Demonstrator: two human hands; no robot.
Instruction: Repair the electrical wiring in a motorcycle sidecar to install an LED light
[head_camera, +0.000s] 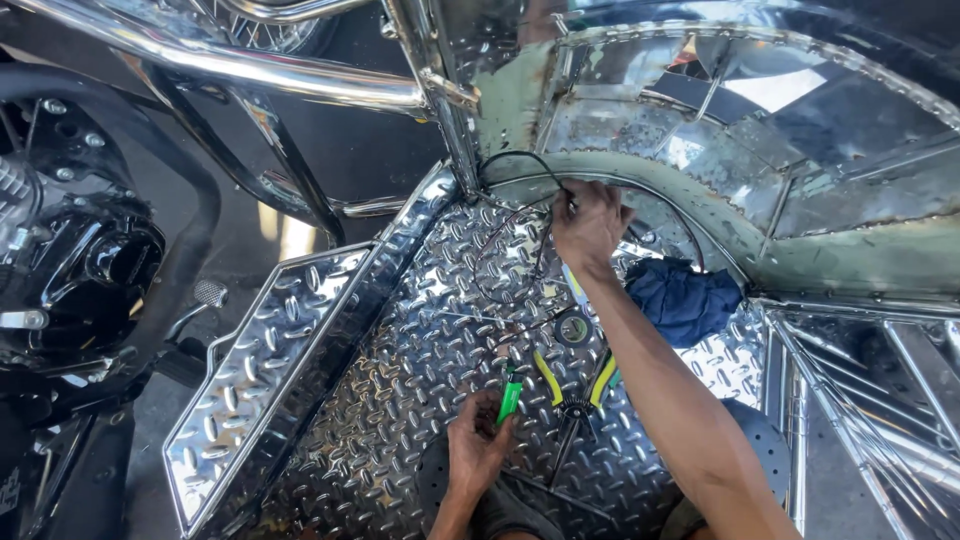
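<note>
Right hand (590, 225) pinches the black wire (520, 160); left hand (478, 445) is closed around a green lighter (511, 398). Flame so near that wire could scorch its insulation.

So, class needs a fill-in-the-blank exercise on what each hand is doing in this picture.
1. The left hand holds a lighter coloured ____.
2. The right hand grips thin dark ____ against the curved metal panel.
3. The pliers with yellow handles lie on the ____ plate floor.

Missing words: green; wires; diamond
</note>
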